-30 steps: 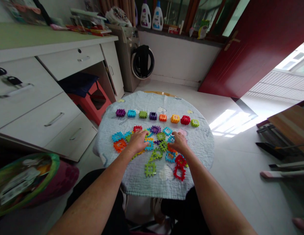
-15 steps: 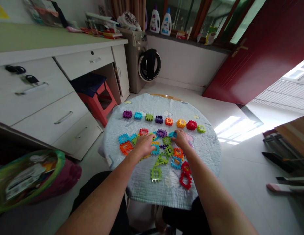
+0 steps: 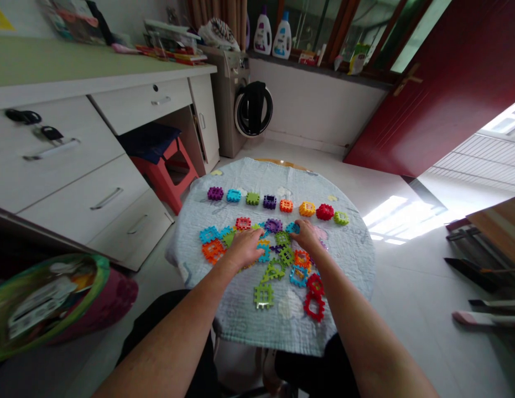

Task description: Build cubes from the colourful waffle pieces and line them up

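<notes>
My left hand [image 3: 245, 247] rests low over the pile of notched plastic building pieces, its fingers and thumb apart. Close by its fingertips lie a light blue piece [image 3: 264, 253] and a green triangular piece [image 3: 229, 238]; the hand covers other pieces. At the pile's right side, my right hand [image 3: 306, 235] has its fingers closed on the edge of a blue building piece [image 3: 291, 227]. Between the hands are a purple piece [image 3: 274, 225] and a green square piece [image 3: 282, 239]. Nearer to me lie a green square frame [image 3: 264, 296] and a red round-holed frame [image 3: 314, 307].
Along the far side of the cloth-covered round table [image 3: 240, 326] runs a row of assembled cubes, among them a yellow one [image 3: 307, 208]. A red stool [image 3: 170, 171] and white drawers [image 3: 74, 166] are at left. A filled bin [image 3: 95, 309] stands at lower left.
Both hands stay almost where they were. My left hand's fingers have shifted slightly right over the pieces; the row of cubes has not moved.
</notes>
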Motion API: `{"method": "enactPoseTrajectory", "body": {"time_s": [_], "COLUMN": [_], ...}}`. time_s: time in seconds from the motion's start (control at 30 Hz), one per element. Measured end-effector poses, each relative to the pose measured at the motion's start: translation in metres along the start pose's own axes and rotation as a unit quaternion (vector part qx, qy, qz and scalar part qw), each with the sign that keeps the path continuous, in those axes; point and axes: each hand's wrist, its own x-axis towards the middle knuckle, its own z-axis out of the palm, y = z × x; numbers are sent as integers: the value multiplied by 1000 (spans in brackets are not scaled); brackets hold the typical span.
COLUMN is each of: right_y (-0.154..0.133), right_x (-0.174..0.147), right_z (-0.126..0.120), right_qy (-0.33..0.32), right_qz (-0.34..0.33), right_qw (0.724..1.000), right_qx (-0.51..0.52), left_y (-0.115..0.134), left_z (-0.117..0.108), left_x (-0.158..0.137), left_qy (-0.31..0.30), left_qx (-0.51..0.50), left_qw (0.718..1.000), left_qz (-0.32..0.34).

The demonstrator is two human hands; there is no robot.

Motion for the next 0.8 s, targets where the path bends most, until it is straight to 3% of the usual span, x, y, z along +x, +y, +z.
{"method": "enactPoseTrajectory", "body": {"time_s": [0.33, 0.8], "right_y": [5, 9], "right_x": [-9, -1], "right_z": [6, 17], "right_qy": [37, 40], "right_qz": [-1, 11], "right_qw": [999, 999], "right_qx": [2, -4], "left_y": [1, 4], "left_z": [-3, -6], "left_x": [-2, -4], "left_qy": [-7, -16], "left_qx": [-1, -1], "left_qw": [1000, 1000], "left_qz": [0, -5]}}
